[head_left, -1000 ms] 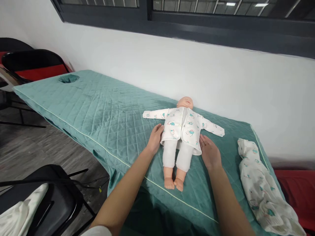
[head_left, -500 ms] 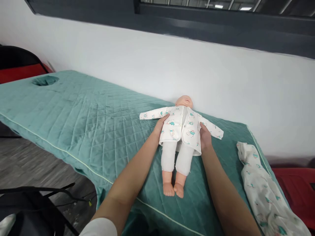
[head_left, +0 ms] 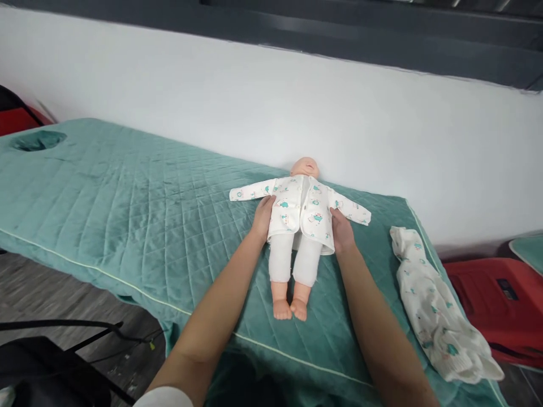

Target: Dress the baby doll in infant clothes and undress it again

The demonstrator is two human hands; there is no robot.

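A baby doll (head_left: 280, 257) lies on its back on a green quilted bed cover (head_left: 169, 215), its head by the wall. It wears a white jacket (head_left: 314, 215) with small green prints, sleeves spread to both sides, front edges slightly apart low down. White cloth covers its legs down to the bare shins. My left hand (head_left: 263, 217) grips the doll's side at the jacket, thumb on top and fingers hidden beneath. On the other side my right hand (head_left: 341, 232) holds it likewise. Matching printed pants (head_left: 432, 299), bunched up, lie to the right.
The bed has a face hole (head_left: 39, 140) at its far left end. A white wall (head_left: 203, 96) runs along the back edge. Beyond the right edge stands a red chair (head_left: 496, 288). A black chair (head_left: 46, 367) is at the lower left.
The view has shifted a little, so everything sits slightly further left and higher. Both hands stay at the doll's sides, and the doll keeps its pose.
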